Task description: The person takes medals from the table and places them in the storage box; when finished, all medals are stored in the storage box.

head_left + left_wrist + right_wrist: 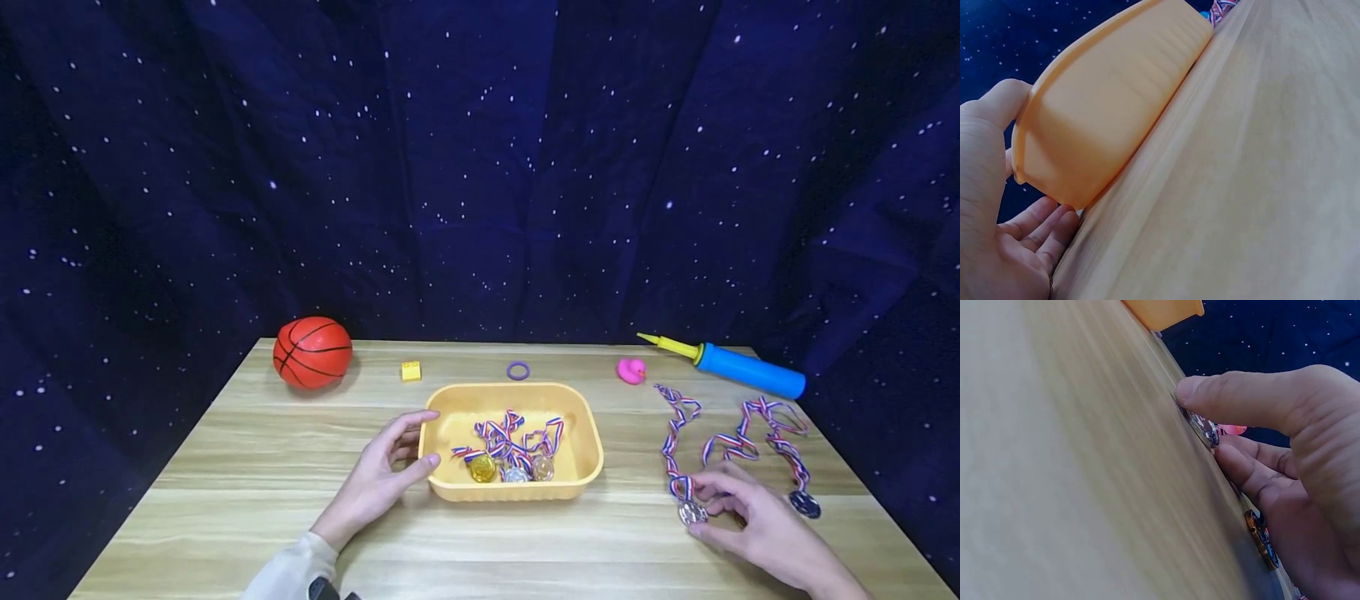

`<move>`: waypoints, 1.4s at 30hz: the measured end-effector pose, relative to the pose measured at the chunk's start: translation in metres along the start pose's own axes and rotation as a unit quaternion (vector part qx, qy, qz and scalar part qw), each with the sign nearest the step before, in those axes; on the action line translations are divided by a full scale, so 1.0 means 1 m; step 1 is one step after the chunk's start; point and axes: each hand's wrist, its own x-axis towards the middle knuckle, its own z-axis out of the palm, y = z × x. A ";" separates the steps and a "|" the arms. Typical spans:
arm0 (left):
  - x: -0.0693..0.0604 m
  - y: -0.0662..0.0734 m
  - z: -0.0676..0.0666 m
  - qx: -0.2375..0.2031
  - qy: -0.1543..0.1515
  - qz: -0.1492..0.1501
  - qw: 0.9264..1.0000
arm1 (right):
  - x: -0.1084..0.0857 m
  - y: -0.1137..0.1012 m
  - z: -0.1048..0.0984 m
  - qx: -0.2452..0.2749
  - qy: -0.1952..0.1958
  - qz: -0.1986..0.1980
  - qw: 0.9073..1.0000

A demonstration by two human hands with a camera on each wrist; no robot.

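In the head view, a yellow-orange plastic tray point(517, 492) holds a gold medal point(482, 468), a silver medal point(516, 475) and a bronze-toned medal point(543, 468) on striped ribbons. My left hand point(382, 475) grips its left end, thumb and index finger at the rim; the left wrist view shows the other fingers by the tray's point(1104, 112) outer wall. My right hand point(757, 517) pinches the edge of a silver-coloured medal point(692, 512) lying on the table, its ribbon point(670, 437) stretching away. Beyond that hand lies a dark-looking medal point(805, 504). Another ribbon point(738, 442) runs partly behind the hand.
Along the back of the wooden table point(525, 550) are a red basketball point(312, 352), a yellow toy block point(411, 371), a purple ring point(517, 370), a pink rubber duck point(631, 371) and a blue-and-yellow hand pump point(750, 371). A starry dark curtain point(480, 167) hangs behind.
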 end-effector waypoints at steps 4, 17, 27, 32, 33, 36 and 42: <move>0.001 0.000 -0.001 -0.001 0.002 0.001 1.000 | 0.000 0.003 0.001 -0.026 0.009 -0.016 1.000; 0.001 0.000 -0.003 -0.001 0.003 0.005 1.000 | 0.008 -0.008 0.004 -0.030 0.023 0.087 0.995; -0.003 -0.001 -0.005 0.002 0.004 0.007 1.000 | 0.010 -0.008 0.012 0.102 0.031 0.084 0.991; -0.002 -0.001 -0.004 -0.001 0.004 0.013 1.000 | 0.014 -0.016 0.011 0.089 0.074 0.088 0.989; -0.002 -0.001 -0.004 -0.001 0.004 0.014 1.000 | 0.014 -0.018 0.011 0.086 0.081 0.092 0.989; -0.002 -0.002 -0.002 0.000 0.002 0.015 1.000 | 0.014 -0.025 0.009 0.085 0.090 0.106 0.987; -0.001 -0.002 -0.001 -0.001 -0.001 0.011 1.000 | 0.017 -0.035 0.009 0.086 0.092 0.130 0.984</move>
